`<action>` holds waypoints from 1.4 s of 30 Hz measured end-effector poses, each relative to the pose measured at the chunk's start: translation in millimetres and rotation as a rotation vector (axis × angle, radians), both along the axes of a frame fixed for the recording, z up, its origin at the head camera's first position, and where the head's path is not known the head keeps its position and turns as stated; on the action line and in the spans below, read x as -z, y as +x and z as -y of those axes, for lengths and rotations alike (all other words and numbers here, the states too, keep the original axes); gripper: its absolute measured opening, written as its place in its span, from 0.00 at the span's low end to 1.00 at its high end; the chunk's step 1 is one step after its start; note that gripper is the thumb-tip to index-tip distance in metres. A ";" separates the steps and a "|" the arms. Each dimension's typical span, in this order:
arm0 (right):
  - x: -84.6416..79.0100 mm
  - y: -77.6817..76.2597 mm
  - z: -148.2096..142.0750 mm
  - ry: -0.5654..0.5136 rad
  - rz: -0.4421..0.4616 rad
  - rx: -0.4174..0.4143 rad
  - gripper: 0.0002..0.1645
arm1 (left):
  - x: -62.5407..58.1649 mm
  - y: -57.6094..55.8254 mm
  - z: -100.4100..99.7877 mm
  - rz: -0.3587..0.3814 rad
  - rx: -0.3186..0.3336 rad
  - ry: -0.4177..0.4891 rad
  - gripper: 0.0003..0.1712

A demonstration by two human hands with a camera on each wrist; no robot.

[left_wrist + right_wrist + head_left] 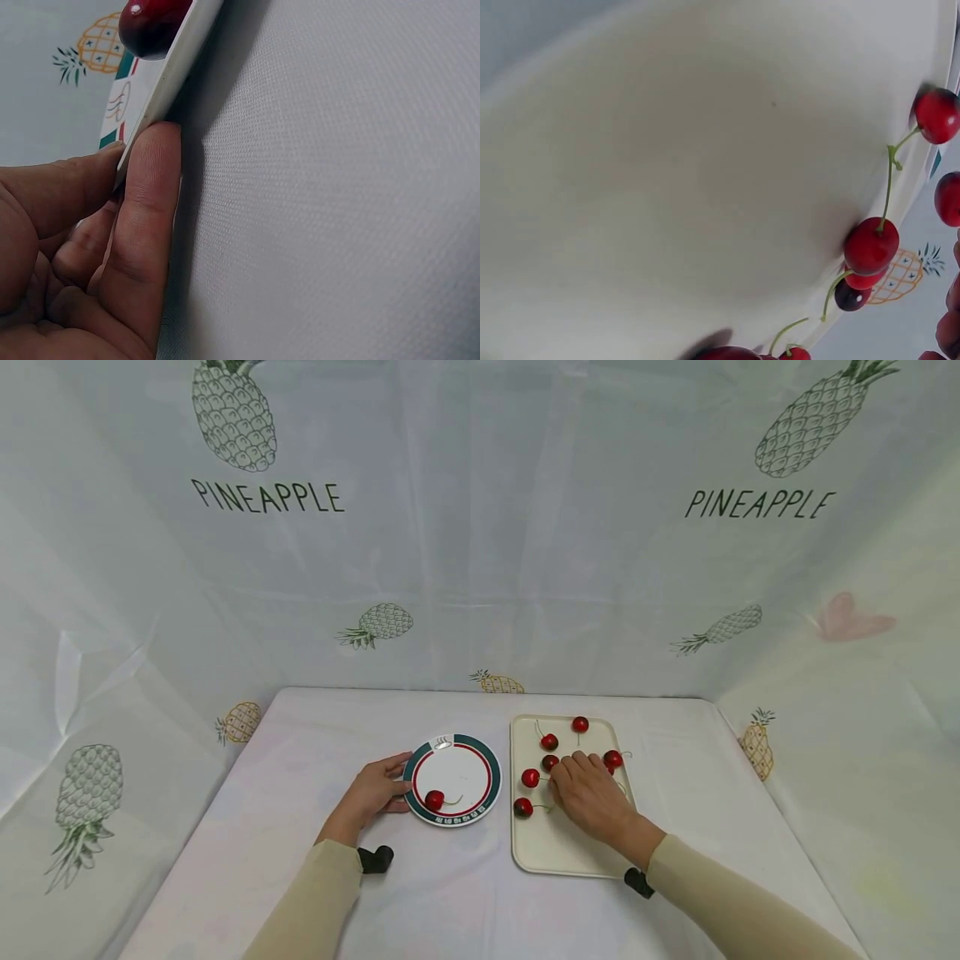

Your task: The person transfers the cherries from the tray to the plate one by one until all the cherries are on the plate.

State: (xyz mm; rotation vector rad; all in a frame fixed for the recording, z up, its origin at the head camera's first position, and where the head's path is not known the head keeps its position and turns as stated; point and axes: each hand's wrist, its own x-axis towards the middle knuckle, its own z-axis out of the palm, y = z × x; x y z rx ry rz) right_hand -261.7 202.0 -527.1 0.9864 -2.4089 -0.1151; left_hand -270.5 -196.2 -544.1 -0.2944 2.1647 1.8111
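Note:
In the head view, my left hand holds the left rim of a round white plate with a green band. The left wrist view shows the thumb on the rim and a finger beneath it. One red cherry with a stem lies on the plate. Over the cream tray, my right hand curls its fingers down among several cherries. A cherry appears at its fingertips, pinched and off the tray; part of the grip is outside the right wrist view.
Other cherries lie around the right hand, such as one at the tray's left side and one near its back edge. Plate and tray stand side by side on a white-covered table. A pineapple-print cloth hangs behind.

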 end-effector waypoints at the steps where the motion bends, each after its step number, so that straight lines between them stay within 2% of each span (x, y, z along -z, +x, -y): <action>1: -1.2 -0.3 1.0 0.003 0.004 0.003 0.11 | 0.1 0.1 0.0 0.000 0.000 0.001 0.38; 8: -7.9 -2.0 7.0 0.060 0.020 0.029 0.12 | -0.3 0.9 0.3 -0.006 0.007 0.002 0.38; 15: -9.9 -7.8 15.8 0.051 0.005 0.007 0.11 | -0.5 1.2 1.0 -0.001 0.006 0.001 0.38; 20: -10.1 -11.7 26.9 0.058 0.034 0.015 0.11 | -1.6 1.5 0.3 0.000 0.004 -0.002 0.38; 28: -13.6 -18.1 50.6 0.059 0.065 0.000 0.09 | -4.8 3.4 -0.4 0.002 0.004 -0.011 0.38; 42: -13.2 -24.4 105.7 0.147 0.136 0.004 0.11 | -7.0 4.0 -1.5 0.008 0.005 -0.011 0.38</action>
